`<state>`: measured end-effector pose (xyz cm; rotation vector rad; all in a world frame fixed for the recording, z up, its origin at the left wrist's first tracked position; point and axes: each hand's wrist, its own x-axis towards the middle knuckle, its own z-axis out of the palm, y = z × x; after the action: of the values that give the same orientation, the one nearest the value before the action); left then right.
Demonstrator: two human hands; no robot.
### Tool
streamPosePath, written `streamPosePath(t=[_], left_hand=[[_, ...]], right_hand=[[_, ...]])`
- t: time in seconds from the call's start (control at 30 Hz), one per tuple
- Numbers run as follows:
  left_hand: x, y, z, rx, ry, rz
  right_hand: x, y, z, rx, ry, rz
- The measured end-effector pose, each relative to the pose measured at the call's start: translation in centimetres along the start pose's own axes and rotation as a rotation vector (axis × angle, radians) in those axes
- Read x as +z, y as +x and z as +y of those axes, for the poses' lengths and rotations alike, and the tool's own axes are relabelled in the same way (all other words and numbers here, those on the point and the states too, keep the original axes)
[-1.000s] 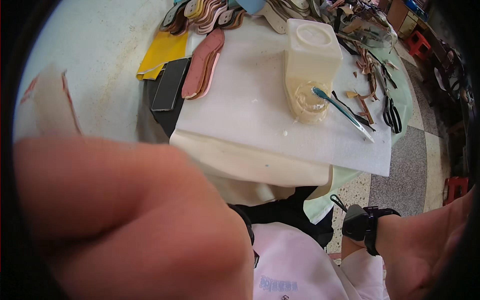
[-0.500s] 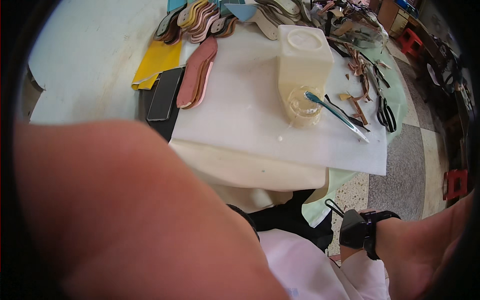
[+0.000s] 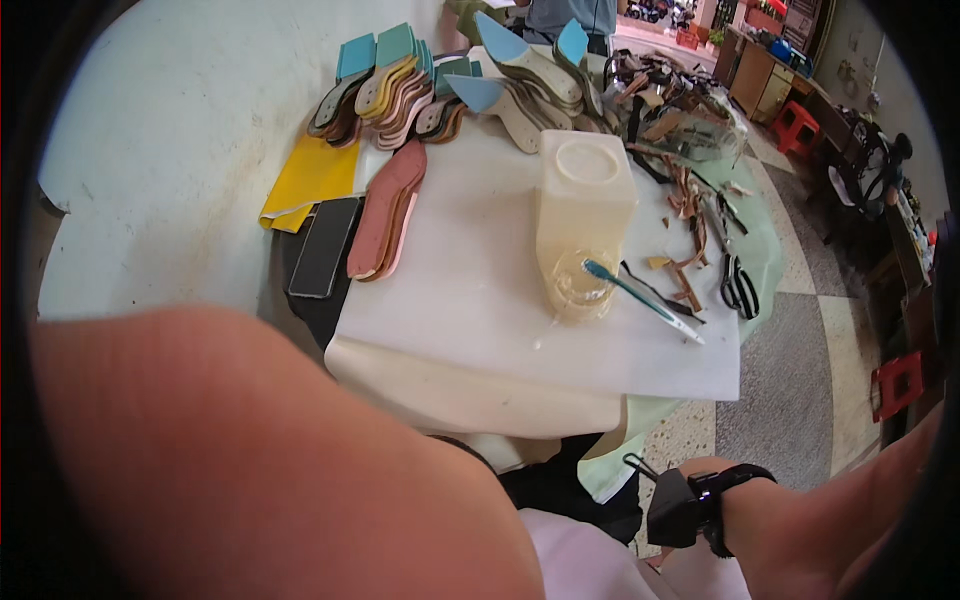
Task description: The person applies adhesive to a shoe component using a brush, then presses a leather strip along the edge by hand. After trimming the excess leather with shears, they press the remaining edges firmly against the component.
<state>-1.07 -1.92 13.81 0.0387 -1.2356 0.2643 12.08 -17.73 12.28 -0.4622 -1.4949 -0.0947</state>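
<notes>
Left arm [image 3: 280, 470] and right arm [image 3: 800, 515] are showing apart, hands' grip unclear, a boxy, cloudy plastic container [image 3: 583, 208] standing beyond.

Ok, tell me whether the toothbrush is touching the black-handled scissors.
Apart: the head view shows white sheet between the toothbrush, at its white handle end, and the scissors.

Red stools [image 3: 796, 116], grey-and-cream tiled floor [image 3: 772, 350]

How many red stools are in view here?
2: the farther stool beside the wooden desk, upper right; the nearer stool lower down, near the right edge. Others may be hidden.
</notes>
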Motion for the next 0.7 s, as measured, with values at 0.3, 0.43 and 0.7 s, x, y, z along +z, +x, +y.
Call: streamPosePath(t=[0.3,0.43,0.7], left_hand=[[0.9,0.7,-0.2,0.06,0.011,-0.026],[1.4,0.2,-0.1,0.079,-0.01,-0.015],[0.5,-2.6,1.6,0.249,-0.054,0.075]], right_hand=[[-0.1,0.6,-0.2,0.047,-0.146,0.024],[0.1,0.6,-0.1,0.08,-0.277,0.076],[-1.6,0.2,1.0,0.14,-0.579,-0.18]])
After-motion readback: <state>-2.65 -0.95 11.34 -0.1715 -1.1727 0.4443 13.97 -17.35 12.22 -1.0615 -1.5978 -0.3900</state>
